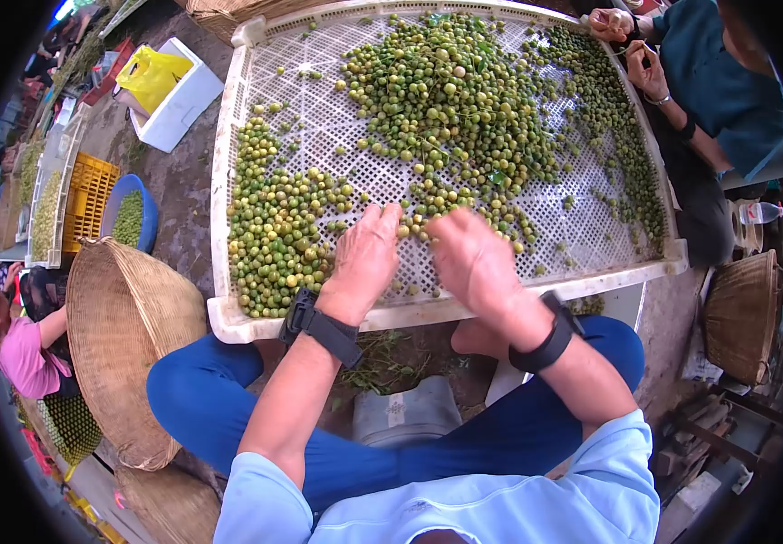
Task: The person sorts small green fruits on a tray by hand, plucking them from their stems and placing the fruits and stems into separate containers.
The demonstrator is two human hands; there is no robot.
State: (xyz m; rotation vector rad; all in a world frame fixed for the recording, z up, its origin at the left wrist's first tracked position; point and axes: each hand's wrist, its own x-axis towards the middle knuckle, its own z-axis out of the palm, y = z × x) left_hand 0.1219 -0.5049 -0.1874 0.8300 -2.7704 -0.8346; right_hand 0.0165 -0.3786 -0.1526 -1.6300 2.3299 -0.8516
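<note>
A white perforated plastic tray spans the space before me, bearing small round green and yellow fruits. They form a large heap at the back middle and a yellower pile at the left. My left hand is over the tray's near part, beside the left pile, its fingers curled together; what lies between the fingertips is hidden. Close by on the right, my right hand is at the near edge of the middle fruits. Motion blurs its bent fingers, so any fruit in them cannot be made out.
Another person's hands work at the tray's far right corner. Left of me stand a tall wicker basket, a blue basin and a white foam box with a yellow bag. Another basket stands at the right.
</note>
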